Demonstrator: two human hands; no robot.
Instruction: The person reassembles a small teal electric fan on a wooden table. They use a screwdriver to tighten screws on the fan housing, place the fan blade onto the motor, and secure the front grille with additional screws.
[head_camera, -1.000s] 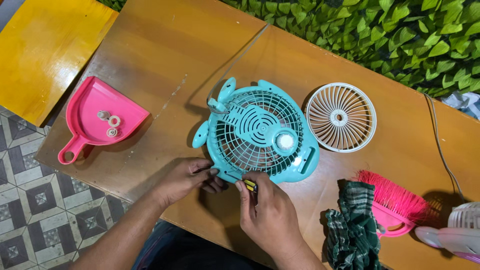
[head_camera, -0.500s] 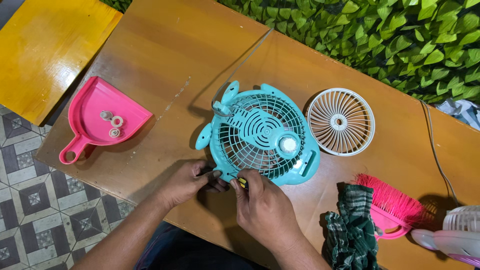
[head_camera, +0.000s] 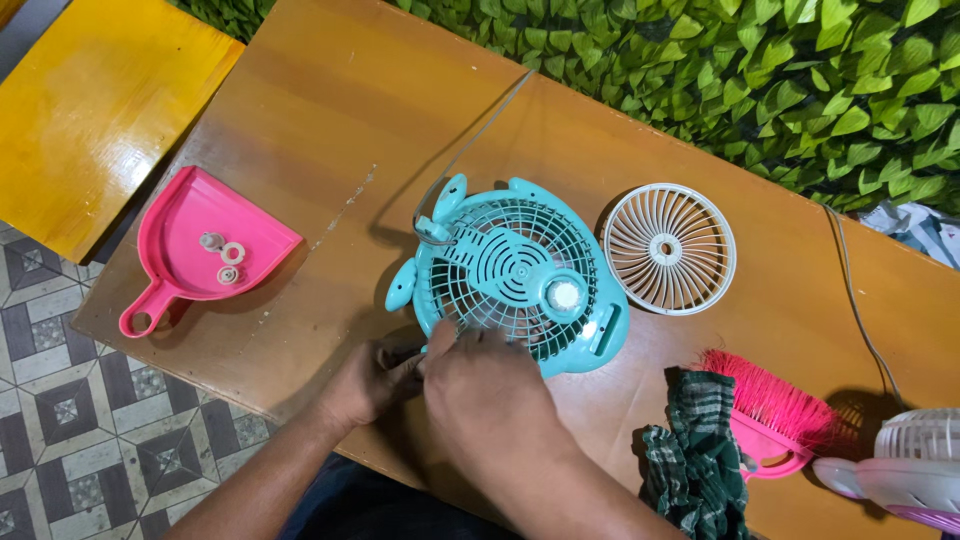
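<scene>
Pink dustpan (head_camera: 205, 255) — white grille (head_camera: 668, 249) — pink brush (head_camera: 775, 412), checked cloth (head_camera: 700, 455).

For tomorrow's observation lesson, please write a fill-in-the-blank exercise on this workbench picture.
1. Both hands, left hand and right hand, work at the near edge of the ____ plastic fan housing.
2. The round white fan grille lies to the housing's ____.
3. Three small white rings lie in the pink plastic ____.

Missing: turquoise; right; dustpan

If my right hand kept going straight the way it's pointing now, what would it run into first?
Your right hand points up the table and already meets the teal fan at its near edge; going on, it would cross the fan's grille, probably first.
</scene>
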